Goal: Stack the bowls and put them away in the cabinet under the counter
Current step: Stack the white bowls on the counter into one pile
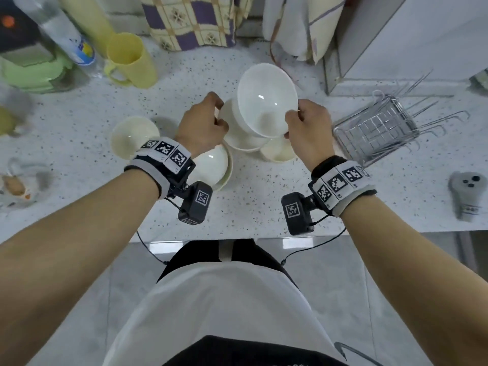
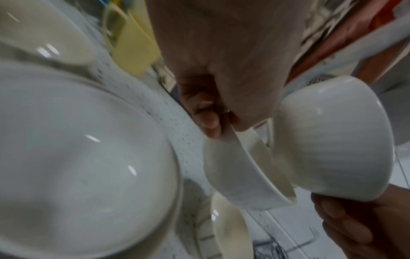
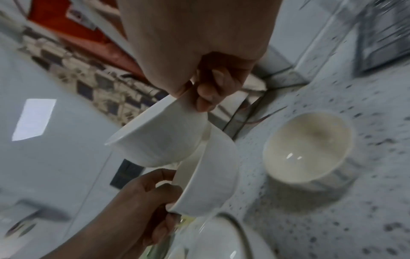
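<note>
In the head view my right hand (image 1: 291, 122) pinches the near rim of a white bowl (image 1: 266, 101), held tilted above the counter. Its base sits over a second white bowl (image 1: 241, 140), whose left rim my left hand (image 1: 219, 120) grips. The right wrist view shows the upper bowl (image 3: 159, 140) touching the lower bowl (image 3: 210, 175). A cream bowl (image 1: 132, 136) stands at the left. Another cream bowl (image 1: 280, 153) stands below my right hand. Under my left wrist a white bowl (image 1: 214, 165) rests nested in another bowl. The cabinet is out of view.
A yellow mug (image 1: 129, 62), a bottle (image 1: 66, 33) and a green appliance (image 1: 31, 72) stand at the back left. A wire rack (image 1: 380, 130) lies on its side at the right, beside a white box (image 1: 412, 40). The counter's front edge (image 1: 237, 237) runs near my body.
</note>
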